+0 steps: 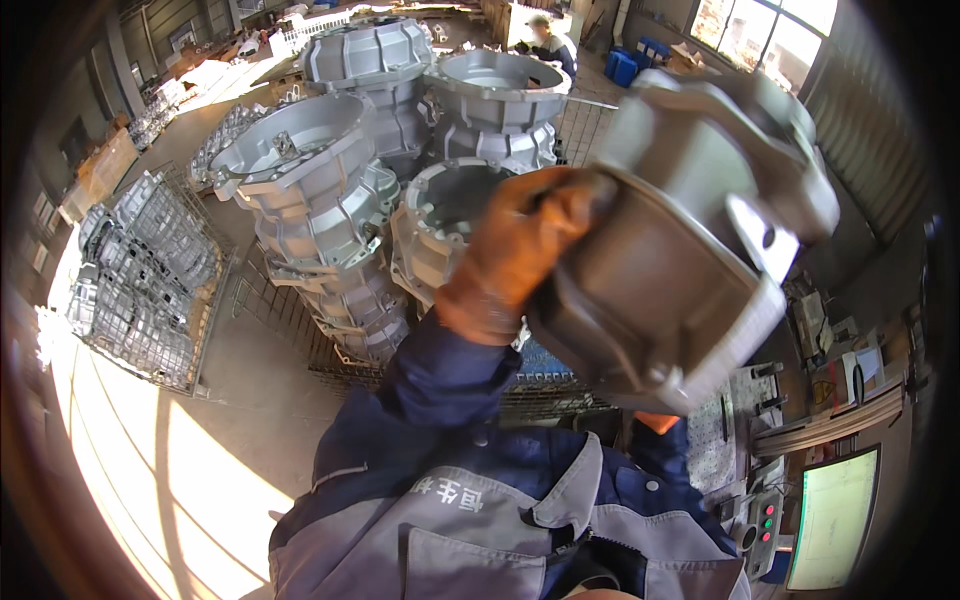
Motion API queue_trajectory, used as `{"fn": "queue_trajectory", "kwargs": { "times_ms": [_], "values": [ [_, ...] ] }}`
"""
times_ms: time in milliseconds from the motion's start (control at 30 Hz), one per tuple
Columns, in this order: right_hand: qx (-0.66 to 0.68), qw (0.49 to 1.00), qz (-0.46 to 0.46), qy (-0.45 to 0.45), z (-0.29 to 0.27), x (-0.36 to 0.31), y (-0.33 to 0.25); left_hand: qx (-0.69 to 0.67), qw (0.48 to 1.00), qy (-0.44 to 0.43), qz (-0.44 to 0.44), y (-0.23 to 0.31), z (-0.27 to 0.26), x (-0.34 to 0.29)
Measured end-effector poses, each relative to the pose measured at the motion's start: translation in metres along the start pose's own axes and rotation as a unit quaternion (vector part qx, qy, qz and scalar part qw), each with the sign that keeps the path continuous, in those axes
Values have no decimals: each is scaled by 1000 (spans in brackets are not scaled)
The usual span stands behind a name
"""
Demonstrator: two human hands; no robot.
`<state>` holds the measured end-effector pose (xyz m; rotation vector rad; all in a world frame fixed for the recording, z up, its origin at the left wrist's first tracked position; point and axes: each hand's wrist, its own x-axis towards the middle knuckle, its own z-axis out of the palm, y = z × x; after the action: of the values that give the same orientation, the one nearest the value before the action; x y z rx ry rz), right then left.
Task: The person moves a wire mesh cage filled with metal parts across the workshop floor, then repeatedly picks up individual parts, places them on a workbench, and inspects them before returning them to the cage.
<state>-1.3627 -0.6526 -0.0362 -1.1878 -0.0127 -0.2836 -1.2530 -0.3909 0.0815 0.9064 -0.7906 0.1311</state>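
Note:
A large grey cast-metal housing (650, 300), hollow with flanged rims and ribs, is held up tilted before my chest, blurred by motion. My left hand (530, 240), in an orange glove, is closed around its upper left edge. Only a small orange patch of my right hand (657, 422) shows below the housing's lower edge; the housing hides its fingers. Just beyond my left hand stands another open-topped housing (425, 235). Similar housings are stacked at the left (300, 190), at the back (375, 60) and at the back right (497, 90).
The stacks stand by a wire-mesh crate (290, 325). Another mesh crate (150, 280) full of castings is on the floor at left. On my right are a control box (765, 525) with coloured buttons, a screen (835, 520) and a metal table (715, 440). Another person (555, 48) is far back.

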Motion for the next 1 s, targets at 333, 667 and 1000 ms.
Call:
{"fn": "queue_trajectory", "kwargs": {
  "times_ms": [333,667,1000],
  "values": [
    [-347,883,-311,-57,64,119,23,326,918,210,80,-68,-183,-46],
    [-551,687,-388,-271,146,233,-44,520,788,326,51,-144,-205,-123],
    [-456,682,-369,-437,109,396,-11,544,777,284,142,-126,-153,-66]
  ]
}}
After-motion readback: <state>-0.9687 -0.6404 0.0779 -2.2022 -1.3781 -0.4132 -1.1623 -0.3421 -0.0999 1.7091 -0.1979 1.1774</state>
